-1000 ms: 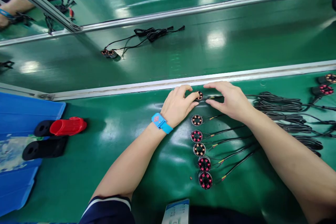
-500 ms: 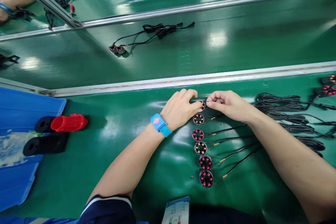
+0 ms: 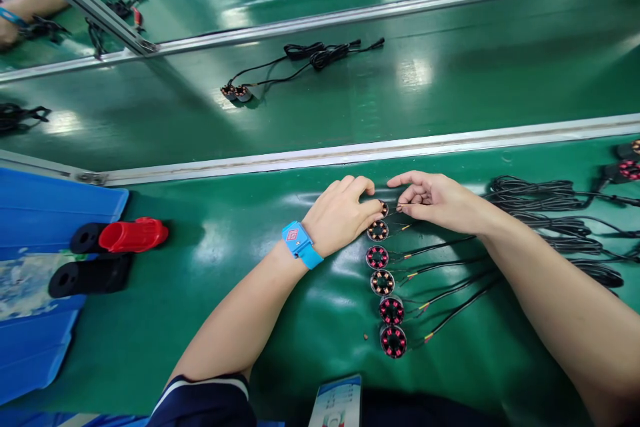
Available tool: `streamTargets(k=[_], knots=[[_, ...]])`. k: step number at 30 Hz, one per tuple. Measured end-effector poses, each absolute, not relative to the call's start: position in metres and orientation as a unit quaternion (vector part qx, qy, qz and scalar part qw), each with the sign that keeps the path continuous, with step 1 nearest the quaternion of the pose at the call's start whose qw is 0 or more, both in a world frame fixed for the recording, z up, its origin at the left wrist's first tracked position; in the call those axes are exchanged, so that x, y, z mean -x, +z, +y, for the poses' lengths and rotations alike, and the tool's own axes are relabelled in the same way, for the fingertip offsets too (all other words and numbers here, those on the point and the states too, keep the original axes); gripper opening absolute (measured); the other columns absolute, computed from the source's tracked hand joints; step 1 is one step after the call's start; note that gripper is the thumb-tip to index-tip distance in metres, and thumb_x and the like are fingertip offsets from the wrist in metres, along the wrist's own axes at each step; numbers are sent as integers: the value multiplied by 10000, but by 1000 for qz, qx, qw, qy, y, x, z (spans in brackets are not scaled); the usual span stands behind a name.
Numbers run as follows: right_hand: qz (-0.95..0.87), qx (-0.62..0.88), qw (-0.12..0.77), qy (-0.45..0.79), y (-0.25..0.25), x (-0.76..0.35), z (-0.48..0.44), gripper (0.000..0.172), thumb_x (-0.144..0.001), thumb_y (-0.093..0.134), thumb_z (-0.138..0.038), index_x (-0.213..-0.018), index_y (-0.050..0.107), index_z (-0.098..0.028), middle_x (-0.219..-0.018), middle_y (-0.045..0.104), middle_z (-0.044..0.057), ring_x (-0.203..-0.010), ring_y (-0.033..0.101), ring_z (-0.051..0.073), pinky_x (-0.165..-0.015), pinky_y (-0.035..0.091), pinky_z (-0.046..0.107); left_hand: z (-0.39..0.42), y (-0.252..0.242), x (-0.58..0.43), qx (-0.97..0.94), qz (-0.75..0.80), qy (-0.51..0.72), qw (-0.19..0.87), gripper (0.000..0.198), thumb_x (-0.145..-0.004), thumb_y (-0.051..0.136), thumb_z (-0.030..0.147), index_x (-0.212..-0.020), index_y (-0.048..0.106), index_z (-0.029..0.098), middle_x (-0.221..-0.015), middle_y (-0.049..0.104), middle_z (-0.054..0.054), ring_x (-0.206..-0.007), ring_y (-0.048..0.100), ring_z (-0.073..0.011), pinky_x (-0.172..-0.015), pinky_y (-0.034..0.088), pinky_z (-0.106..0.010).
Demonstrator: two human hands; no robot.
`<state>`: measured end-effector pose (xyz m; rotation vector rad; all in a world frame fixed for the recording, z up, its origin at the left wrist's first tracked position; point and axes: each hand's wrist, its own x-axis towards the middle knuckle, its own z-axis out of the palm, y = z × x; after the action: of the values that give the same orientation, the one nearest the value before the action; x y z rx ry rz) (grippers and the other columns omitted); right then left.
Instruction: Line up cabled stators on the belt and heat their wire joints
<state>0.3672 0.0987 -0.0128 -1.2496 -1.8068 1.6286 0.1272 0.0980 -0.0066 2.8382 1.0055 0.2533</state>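
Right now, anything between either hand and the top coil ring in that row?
Nothing visible. The left hand touches the top coil ring; the right hand pinches its thin wires beside it. The next ring lies just below.

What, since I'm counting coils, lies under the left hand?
Only the edge of one coil shows beside the left hand; the hand hides the rest.

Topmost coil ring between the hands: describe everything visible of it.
The topmost ring is small, round, dark, with copper-coloured windings around a central hole. It appears to rest on the green mat. The left hand closes on its left side, hiding part. Thin leads run to the right hand; grip unclear.
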Motion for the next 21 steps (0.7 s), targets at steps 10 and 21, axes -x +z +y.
streamTargets(k=[10,21], knots=[[-699,453,202,516,4,-381,92,503,-911,614,-395,-1360,455,-233,-1106,690,68,-1026,662,219,-877,553,380,97,-3,-125,-938,323,92,85,241,-971,548,407,-992,693,216,-1092,584,-61,-894,505,-212,-731,400,-344],[-732,669,125,-30,87,-464,53,426,-981,349,-536,-1282,566,-327,-1018,707,61,-776,661,259,-679,472,380,95,30,-98,-909,410,64,-35,163,-942,603,329,-986,680,192,-1073,625,-85,-914,561,-262,-753,428,-398]])
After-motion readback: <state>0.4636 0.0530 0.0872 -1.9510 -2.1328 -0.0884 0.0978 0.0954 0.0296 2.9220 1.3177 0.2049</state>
